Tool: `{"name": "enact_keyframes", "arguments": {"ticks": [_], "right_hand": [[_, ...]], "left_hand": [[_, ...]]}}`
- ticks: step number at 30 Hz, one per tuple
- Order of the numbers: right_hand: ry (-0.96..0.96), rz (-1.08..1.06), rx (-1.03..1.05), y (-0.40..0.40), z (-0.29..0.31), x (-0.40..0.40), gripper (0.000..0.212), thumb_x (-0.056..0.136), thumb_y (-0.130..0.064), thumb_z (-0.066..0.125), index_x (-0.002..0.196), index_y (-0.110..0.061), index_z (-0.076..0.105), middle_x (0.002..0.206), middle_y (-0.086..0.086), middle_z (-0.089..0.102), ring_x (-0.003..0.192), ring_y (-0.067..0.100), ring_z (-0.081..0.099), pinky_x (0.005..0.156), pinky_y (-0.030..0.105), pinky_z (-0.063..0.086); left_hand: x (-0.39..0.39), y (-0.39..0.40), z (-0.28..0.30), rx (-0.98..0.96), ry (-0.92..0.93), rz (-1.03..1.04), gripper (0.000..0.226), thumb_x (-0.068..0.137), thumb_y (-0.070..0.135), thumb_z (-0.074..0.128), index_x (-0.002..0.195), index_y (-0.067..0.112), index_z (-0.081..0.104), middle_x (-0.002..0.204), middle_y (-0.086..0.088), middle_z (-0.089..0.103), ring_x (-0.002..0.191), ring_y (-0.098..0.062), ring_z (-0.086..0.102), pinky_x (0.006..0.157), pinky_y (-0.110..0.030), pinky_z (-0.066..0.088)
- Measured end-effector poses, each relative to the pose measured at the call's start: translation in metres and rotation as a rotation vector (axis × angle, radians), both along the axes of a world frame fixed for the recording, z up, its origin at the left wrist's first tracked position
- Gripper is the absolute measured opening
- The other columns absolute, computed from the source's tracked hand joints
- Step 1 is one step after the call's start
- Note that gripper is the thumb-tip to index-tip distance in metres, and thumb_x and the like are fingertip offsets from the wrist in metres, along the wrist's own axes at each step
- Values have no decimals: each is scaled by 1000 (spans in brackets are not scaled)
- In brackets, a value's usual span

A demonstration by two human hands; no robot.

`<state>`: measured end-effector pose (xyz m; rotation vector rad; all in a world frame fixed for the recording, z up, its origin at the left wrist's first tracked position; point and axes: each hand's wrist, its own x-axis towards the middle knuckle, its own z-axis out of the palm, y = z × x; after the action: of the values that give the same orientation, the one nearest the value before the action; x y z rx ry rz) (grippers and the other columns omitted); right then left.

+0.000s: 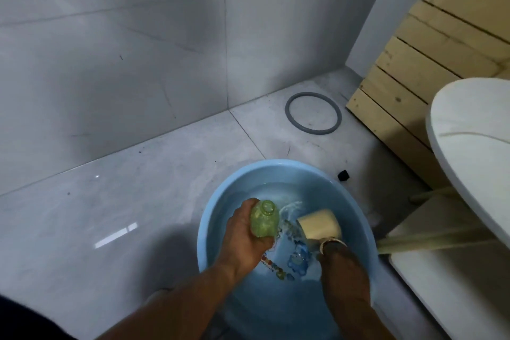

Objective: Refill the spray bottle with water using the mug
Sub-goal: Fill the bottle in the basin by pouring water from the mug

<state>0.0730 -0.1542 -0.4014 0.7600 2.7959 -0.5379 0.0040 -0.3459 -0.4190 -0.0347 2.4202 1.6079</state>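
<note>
Looking down, we see two bare forearms reaching into a light blue plastic basin (209, 218) of water on a grey tiled floor (110, 201). Our left hand (248, 232) wraps its fingers around a translucent green spray bottle (264, 219) (its top is off, the neck open), held over the basin's left side. Just right of it, our right hand (335, 250), a ring on one finger, holds a cream mug (320, 225) tipped on its side at the water; the grip itself is mostly hidden. Beyond the basin lie a small black object (343, 175) and a grey rubber ring (313, 113), near a slatted wooden panel (414, 77) and the tiled wall (138, 36).
</note>
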Motion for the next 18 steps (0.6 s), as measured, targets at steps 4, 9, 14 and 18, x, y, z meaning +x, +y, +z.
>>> {"name": "enact_keyframes", "arguments": {"ticks": [4,9,14,18], "right_hand": [[-302,92,-10,0,0,-14,33,105,-15,33,134,-13,50,144,9,50,132,18,47,101,23,32],[-197,23,-142,-10,-12,-11,28,102,-17,41,112,-10,65,119,14,65,108,27,62,86,29,43],[55,-398,-609,-4,1,-19,30,100,-18,46,80,-8,65,83,13,67,70,23,58,57,26,41],[152,-590,-702,3,9,-16,29,87,-30,54,69,-11,64,71,9,65,65,25,55,60,33,39]], "left_hand": [[-2,3,-6,-7,7,0,75,60,27,86,123,43,49,120,7,59,110,-13,60,95,-41,55],[-3,3,-8,1,13,-4,73,62,28,85,124,42,49,120,6,59,110,-14,61,95,-44,55],[-3,2,-6,-8,0,-5,75,59,30,84,123,44,48,121,5,58,111,-16,60,96,-44,54],[-1,2,-1,-31,-5,-4,75,60,24,85,124,41,49,122,5,56,111,-16,59,98,-41,53]]}}
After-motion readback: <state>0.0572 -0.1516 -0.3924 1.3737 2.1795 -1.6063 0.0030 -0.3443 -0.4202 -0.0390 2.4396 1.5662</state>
